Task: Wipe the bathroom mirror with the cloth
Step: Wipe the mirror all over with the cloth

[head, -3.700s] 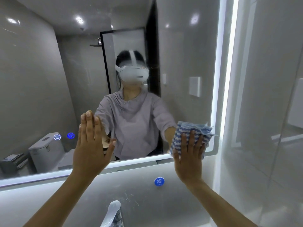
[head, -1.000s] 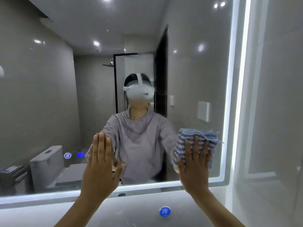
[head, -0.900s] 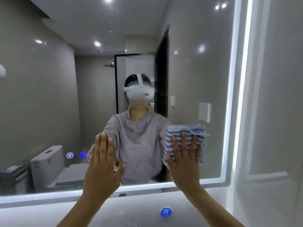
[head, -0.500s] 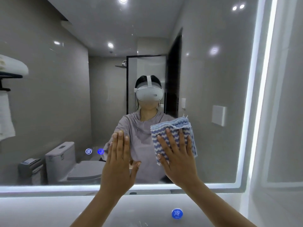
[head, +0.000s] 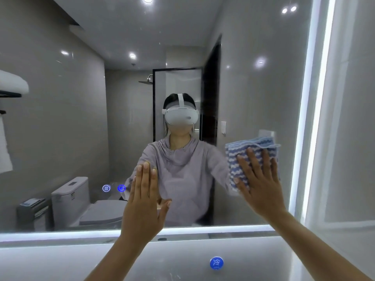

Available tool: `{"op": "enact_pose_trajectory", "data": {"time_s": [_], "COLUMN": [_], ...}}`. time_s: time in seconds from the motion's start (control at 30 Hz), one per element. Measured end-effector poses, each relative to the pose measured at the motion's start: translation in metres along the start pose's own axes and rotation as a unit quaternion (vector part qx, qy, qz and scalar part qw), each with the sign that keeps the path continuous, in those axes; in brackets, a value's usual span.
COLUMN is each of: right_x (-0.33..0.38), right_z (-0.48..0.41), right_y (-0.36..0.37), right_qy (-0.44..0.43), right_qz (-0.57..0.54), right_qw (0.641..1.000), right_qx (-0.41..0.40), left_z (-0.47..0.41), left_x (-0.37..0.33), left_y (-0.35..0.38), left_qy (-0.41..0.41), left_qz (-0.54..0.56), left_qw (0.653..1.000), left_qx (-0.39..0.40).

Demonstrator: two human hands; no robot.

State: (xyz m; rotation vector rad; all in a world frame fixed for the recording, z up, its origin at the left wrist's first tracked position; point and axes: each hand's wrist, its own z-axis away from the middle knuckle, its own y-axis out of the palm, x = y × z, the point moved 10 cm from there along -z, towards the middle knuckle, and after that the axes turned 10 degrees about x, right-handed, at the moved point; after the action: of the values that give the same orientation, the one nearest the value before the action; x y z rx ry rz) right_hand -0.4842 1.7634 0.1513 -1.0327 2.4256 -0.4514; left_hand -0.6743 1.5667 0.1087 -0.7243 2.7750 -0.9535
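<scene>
The bathroom mirror (head: 253, 88) fills most of the view, with a lit strip along its bottom and right edges. My right hand (head: 260, 185) lies flat on a folded blue-and-white striped cloth (head: 241, 157) and presses it against the glass at the mirror's lower right. My left hand (head: 145, 201) rests flat on the glass near the lower middle, fingers together and thumb out, holding nothing. The mirror shows a person in a grey top wearing a white headset.
Two small lit touch icons (head: 113, 188) sit in the glass left of my left hand. A round blue sticker (head: 216, 263) is on the wall below the mirror. A pale tiled wall (head: 353, 138) stands close on the right.
My right hand has slid the cloth to the right across the glass, from the middle toward the lit right edge. My left hand stays flat on the mirror.
</scene>
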Motion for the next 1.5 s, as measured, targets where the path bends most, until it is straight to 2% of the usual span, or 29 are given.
{"op": "enact_pose_trajectory", "data": {"time_s": [0.27, 0.5, 0.67, 0.77, 1.1, 1.37, 1.5], "right_x": [-0.073, -0.072, -0.061, -0.038, 0.084, 0.090, 0.089], "right_z": [0.017, 0.015, 0.017, 0.017, 0.003, 0.001, 0.002], "right_y": [-0.002, 0.007, 0.010, 0.015, 0.013, 0.001, -0.004], "right_qy": [0.105, 0.164, 0.218, 0.192, 0.017, -0.007, -0.009], "right_qz": [-0.036, -0.062, -0.096, -0.085, -0.058, -0.038, -0.057], "right_qw": [0.994, 0.983, 0.970, 0.976, 0.998, 0.999, 0.995], "right_qx": [0.005, 0.057, 0.046, 0.053, 0.035, 0.028, 0.082], "left_z": [-0.001, 0.000, -0.001, 0.000, 0.000, 0.001, 0.003], "left_x": [0.001, 0.000, -0.001, -0.002, -0.003, -0.009, -0.011], "left_y": [0.003, 0.003, 0.002, 0.001, -0.006, -0.015, -0.022], "left_qy": [-0.003, -0.001, -0.010, -0.013, -0.031, -0.031, -0.032], "left_qz": [-0.013, -0.009, -0.010, -0.012, 0.000, 0.005, 0.014], "left_qw": [1.000, 1.000, 1.000, 0.999, 0.998, 0.996, 0.993], "left_qx": [0.004, 0.002, 0.021, 0.033, 0.059, 0.089, 0.112]}}
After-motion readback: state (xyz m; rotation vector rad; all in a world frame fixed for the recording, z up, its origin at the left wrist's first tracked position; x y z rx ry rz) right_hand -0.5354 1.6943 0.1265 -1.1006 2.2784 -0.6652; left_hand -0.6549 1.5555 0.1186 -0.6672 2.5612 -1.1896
